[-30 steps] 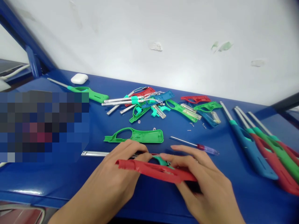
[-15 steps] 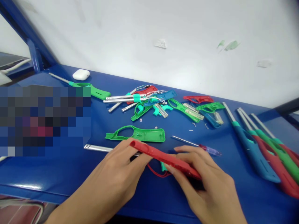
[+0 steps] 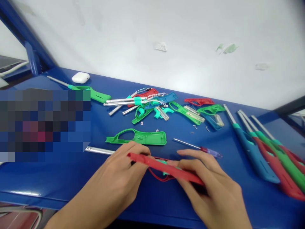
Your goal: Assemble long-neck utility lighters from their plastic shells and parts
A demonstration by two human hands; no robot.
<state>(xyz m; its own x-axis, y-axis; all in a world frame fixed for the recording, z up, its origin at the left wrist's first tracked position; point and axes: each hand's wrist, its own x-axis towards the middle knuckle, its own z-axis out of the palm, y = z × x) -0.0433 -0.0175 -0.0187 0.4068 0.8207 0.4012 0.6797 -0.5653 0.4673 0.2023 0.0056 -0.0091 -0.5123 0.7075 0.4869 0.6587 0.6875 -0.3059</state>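
Observation:
My left hand and my right hand are both closed on a red lighter casing half, tilted above the blue table. My left fingers pinch its narrow end, and my right thumb and fingers grip the broad end. Just beneath it shows part of another red casing half with a teal trigger piece. A silver lighter tube sticks out to the left from under my left hand. How these lower parts join is hidden by my fingers. Behind my hands lies an open green casing half.
A screwdriver and small screws lie beyond my right hand. Loose casings, tubes and fuel tanks are heaped at the back. Whole lighters lie at right, a green one at left near a white case.
The upper red casing half has come down and tipped flatter towards the red half beneath it. More of the lower half's loop and teal piece now shows. The view has shifted slightly.

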